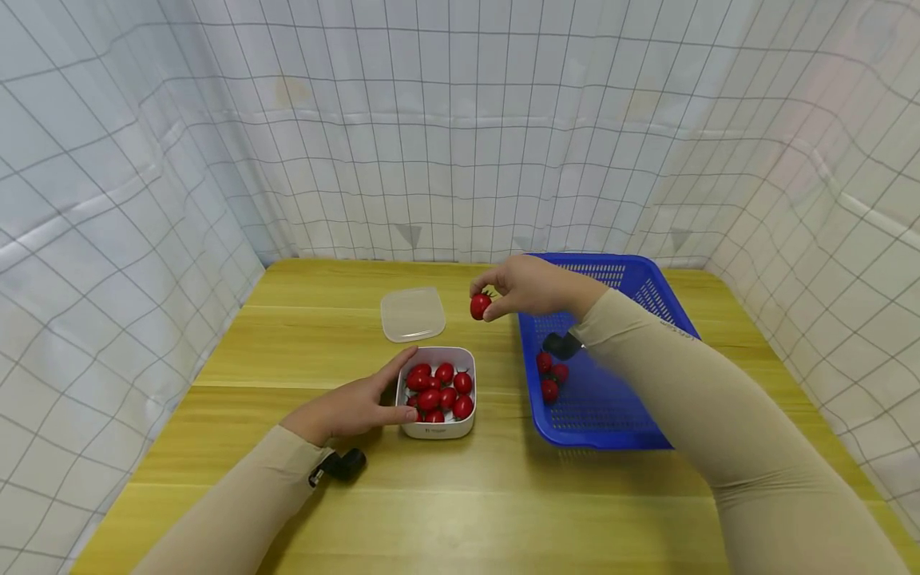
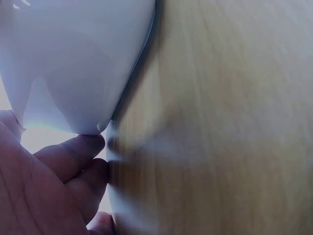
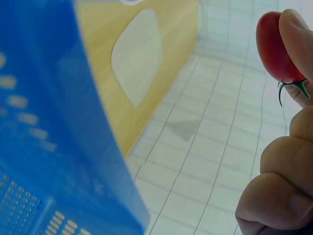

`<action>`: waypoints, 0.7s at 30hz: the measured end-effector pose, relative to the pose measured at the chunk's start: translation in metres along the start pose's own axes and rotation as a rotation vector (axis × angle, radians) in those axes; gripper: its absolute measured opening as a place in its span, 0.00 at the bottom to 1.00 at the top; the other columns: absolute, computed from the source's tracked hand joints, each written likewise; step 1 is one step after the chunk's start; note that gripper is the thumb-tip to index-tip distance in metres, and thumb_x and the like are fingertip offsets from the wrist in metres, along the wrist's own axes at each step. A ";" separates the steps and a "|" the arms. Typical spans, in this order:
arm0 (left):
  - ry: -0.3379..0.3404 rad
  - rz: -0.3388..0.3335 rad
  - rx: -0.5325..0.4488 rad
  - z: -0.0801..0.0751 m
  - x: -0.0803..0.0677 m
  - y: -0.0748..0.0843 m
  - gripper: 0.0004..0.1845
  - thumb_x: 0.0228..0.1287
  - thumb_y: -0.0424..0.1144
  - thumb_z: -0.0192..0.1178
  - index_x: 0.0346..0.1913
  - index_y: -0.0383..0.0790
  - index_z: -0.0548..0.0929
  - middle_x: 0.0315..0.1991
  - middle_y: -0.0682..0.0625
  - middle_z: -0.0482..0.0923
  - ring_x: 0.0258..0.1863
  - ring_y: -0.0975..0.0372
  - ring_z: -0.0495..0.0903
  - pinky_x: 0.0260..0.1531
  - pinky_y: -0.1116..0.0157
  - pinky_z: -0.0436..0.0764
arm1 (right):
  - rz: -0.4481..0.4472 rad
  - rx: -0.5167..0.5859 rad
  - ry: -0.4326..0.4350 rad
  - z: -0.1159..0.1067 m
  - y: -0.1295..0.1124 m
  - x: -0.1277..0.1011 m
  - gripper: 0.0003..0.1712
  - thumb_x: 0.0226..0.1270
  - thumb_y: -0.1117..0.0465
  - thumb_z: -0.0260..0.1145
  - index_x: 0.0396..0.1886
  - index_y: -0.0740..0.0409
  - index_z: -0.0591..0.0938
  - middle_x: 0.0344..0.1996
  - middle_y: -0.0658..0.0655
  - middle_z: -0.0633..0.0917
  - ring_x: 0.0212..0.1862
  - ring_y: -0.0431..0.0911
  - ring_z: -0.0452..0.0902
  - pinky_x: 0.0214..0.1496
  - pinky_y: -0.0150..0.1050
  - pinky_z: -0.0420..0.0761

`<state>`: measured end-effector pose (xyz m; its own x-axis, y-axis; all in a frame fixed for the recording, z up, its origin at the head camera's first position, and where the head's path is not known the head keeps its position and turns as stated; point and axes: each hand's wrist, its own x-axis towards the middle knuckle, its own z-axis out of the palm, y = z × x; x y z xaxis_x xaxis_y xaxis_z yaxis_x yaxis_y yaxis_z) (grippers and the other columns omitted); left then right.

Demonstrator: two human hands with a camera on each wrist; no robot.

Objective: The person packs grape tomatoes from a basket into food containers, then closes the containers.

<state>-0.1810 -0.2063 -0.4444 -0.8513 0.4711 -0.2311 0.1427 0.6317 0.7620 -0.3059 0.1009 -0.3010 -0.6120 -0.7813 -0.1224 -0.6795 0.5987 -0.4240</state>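
My right hand pinches a red cherry tomato in the air, left of the blue basket and above the table. The right wrist view shows that tomato between my fingertips. My left hand rests with straight fingers against the left side of a white box that holds several cherry tomatoes. In the left wrist view my fingers touch the box wall. Three tomatoes lie inside the basket.
A clear plastic lid lies flat behind the white box; the same lid shows in the right wrist view. The wooden table is walled by a white gridded curtain on three sides.
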 end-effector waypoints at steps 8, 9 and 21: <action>-0.004 -0.013 -0.009 0.001 0.001 -0.001 0.57 0.70 0.59 0.67 0.87 0.57 0.38 0.86 0.40 0.48 0.82 0.38 0.55 0.78 0.36 0.57 | -0.059 -0.010 -0.034 0.009 -0.016 0.009 0.17 0.70 0.54 0.75 0.56 0.48 0.87 0.23 0.46 0.69 0.28 0.42 0.65 0.32 0.36 0.64; -0.004 -0.009 -0.007 0.001 0.001 -0.001 0.57 0.70 0.59 0.67 0.87 0.56 0.38 0.86 0.39 0.48 0.82 0.38 0.55 0.78 0.36 0.57 | -0.069 -0.016 -0.037 0.010 -0.018 0.010 0.17 0.69 0.54 0.76 0.56 0.48 0.87 0.22 0.46 0.68 0.28 0.41 0.65 0.32 0.36 0.65; -0.008 -0.020 -0.025 0.001 0.000 -0.001 0.57 0.70 0.59 0.67 0.87 0.57 0.37 0.86 0.41 0.47 0.82 0.39 0.54 0.79 0.36 0.57 | -0.105 -0.040 -0.092 0.019 -0.032 0.019 0.13 0.70 0.54 0.74 0.53 0.46 0.87 0.23 0.45 0.72 0.28 0.40 0.67 0.32 0.34 0.66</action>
<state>-0.1807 -0.2066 -0.4454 -0.8499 0.4635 -0.2507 0.1131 0.6251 0.7723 -0.2881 0.0640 -0.3072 -0.4987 -0.8516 -0.1616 -0.7543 0.5182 -0.4032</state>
